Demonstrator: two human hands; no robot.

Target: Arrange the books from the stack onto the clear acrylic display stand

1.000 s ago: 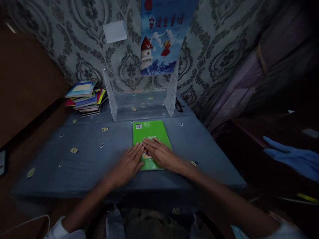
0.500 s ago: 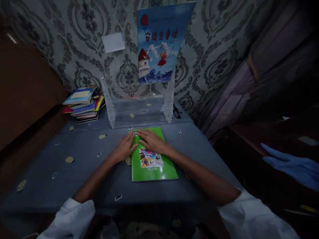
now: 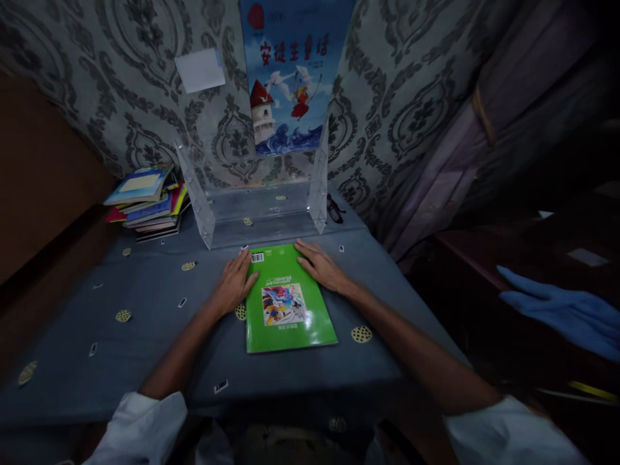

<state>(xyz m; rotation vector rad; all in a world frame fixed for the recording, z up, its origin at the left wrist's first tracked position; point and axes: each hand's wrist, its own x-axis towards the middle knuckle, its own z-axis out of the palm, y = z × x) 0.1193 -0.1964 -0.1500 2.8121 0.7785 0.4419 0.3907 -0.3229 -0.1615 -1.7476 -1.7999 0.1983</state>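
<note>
1. The book (image 3: 290,298) is thin, bright green and glossy.
2. It lies closed and flat on the tabletop (image 3: 150,336).
3. A colourful picture (image 3: 284,304) sits near its middle, a barcode (image 3: 257,257) at its far left corner.
4. Pale lettering borders the picture.

We see smooth, glossy paper on the cover of the green book (image 3: 289,300); matt, lightly creased cloth in the tablecloth (image 3: 155,284); clear, shiny plastic in the bookstand (image 3: 271,229); soft-looking matt fabric in the tied curtain (image 3: 448,171).
</note>
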